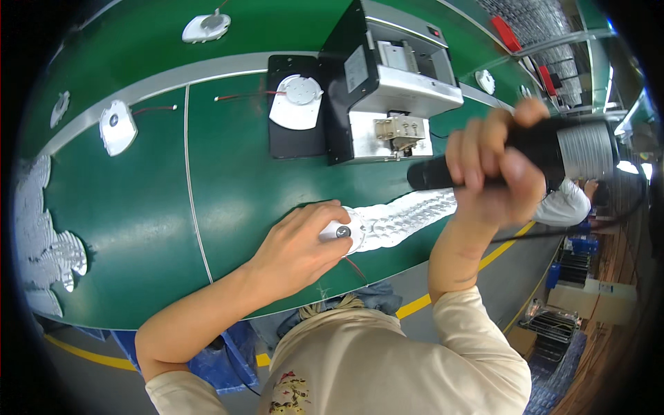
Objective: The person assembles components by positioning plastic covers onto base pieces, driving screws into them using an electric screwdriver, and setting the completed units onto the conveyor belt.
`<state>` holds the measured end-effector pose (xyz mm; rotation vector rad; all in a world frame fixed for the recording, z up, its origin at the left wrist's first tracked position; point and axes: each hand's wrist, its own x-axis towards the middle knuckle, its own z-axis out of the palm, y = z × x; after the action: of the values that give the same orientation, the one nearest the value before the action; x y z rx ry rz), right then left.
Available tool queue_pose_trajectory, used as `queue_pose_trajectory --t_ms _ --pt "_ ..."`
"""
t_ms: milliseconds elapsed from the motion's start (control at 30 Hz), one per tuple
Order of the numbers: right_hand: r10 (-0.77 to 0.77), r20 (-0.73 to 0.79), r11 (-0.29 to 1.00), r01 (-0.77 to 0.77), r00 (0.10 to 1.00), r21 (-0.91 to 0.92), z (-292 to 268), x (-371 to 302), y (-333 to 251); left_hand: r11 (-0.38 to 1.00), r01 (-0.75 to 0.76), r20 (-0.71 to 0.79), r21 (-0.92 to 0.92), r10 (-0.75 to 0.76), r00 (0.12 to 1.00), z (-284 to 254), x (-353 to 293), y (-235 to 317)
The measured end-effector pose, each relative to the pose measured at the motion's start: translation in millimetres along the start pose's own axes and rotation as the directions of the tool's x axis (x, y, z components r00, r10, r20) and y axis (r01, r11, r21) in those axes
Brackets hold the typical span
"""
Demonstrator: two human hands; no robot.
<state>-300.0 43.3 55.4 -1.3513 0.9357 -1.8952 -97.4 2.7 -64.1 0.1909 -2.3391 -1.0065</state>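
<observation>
My left hand (297,242) rests on the green bench, thumb and fingers curled round the edge of a white round part (355,225) with a dark round piece at its middle. A thin red wire trails from under it toward the bench edge. Against that part lies a long overlapping row of white plates (408,216), running off to the right. Raised above the row's right end, my right hand (494,162) is closed round a black corded handheld tool (546,153) with a grey ribbed band. Its narrower black end points left; motion smears it slightly.
A black and silver bench machine (398,86) stands ahead, with a wired white plate (296,114) on its black base. Another white plate (117,128) lies left, near a heap of white plates (59,256). Beyond the rail is a green strip with more plates (206,28).
</observation>
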Motion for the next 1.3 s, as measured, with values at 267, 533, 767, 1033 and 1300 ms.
queue_pose_trajectory --t_ms 267,533,767,1033,1300 --pt "0.071 0.139 0.996 -0.079 0.988 0.046 27.8 -45.3 -6.1 1.000 -0.002 -0.007 0.006 0.002 1.000 -0.5 -1.5 1.2" --pt "0.070 0.154 0.997 -0.066 0.986 -0.032 29.7 -60.8 -0.7 1.000 -0.011 0.003 0.013 0.011 1.000 -2.0 -1.5 1.8" --pt "0.042 0.268 0.997 -0.056 0.963 0.046 28.9 -63.8 -3.4 1.000 -0.024 0.006 0.005 0.024 1.000 -0.3 -2.9 4.9" --pt "0.024 0.339 0.988 -0.073 0.940 0.133 20.0 -45.4 -0.1 0.990 0.119 0.098 -0.081 -0.110 0.989 -10.4 -3.4 2.8" --pt "-0.157 0.088 0.970 0.136 0.984 0.202 -34.6 -36.2 -24.7 0.908 0.297 -0.051 0.294 -0.295 0.954 -106.8 35.7 2.4"
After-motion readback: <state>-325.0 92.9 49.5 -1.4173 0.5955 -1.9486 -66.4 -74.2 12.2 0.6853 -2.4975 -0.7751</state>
